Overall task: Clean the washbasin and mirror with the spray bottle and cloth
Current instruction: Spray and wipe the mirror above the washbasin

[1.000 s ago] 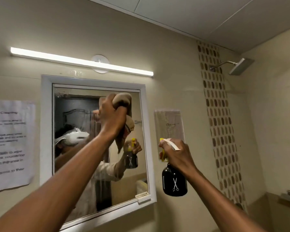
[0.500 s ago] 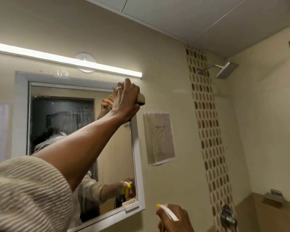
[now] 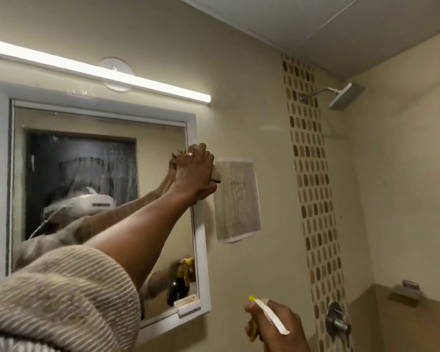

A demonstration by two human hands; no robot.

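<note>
The white-framed mirror [image 3: 99, 158] hangs on the beige wall at the left, its glass streaked with wet marks. My left hand [image 3: 194, 172] presses a beige cloth [image 3: 217, 174] against the mirror's right frame edge; only a corner of the cloth shows past the fingers. Low at the bottom, my right hand [image 3: 274, 326] grips the spray bottle [image 3: 271, 316], of which only the yellow nozzle and white trigger show. The bottle's dark body appears in the mirror's lower right corner. The washbasin is out of view.
A lit tube light [image 3: 97, 72] runs above the mirror. A paper drawing [image 3: 239, 201] is stuck to the wall right of the frame. Farther right are a mosaic tile strip [image 3: 313, 179], a shower head [image 3: 346, 96], a mixer knob [image 3: 337, 320] and a metal soap holder [image 3: 408, 292].
My left hand slid the cloth from the mirror's upper middle to its top right corner, then down along the right frame. My right hand dropped low with the bottle. The view turned right.
</note>
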